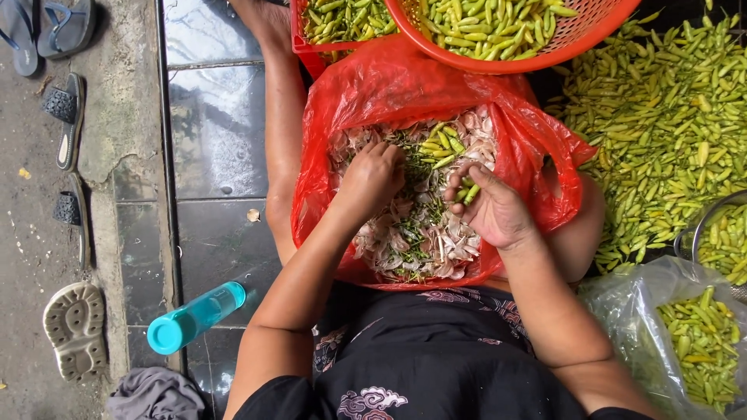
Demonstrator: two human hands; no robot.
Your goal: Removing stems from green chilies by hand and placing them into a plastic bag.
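A red plastic bag (373,93) lies open on my lap, filled with pale onion or garlic skins, green stems and some green chilies (437,148). My left hand (372,177) reaches into the bag, fingers curled down among the stems and skins. My right hand (490,206) is palm up over the bag's right side, and it holds a few green chilies between thumb and fingers.
Two orange-red baskets (576,35) of green chilies stand at the top. A large heap of chilies (661,132) covers the floor at right, beside a metal bowl (704,225) and a clear bag of chilies (700,342). A teal bottle (194,317) lies at left, sandals (70,117) beyond.
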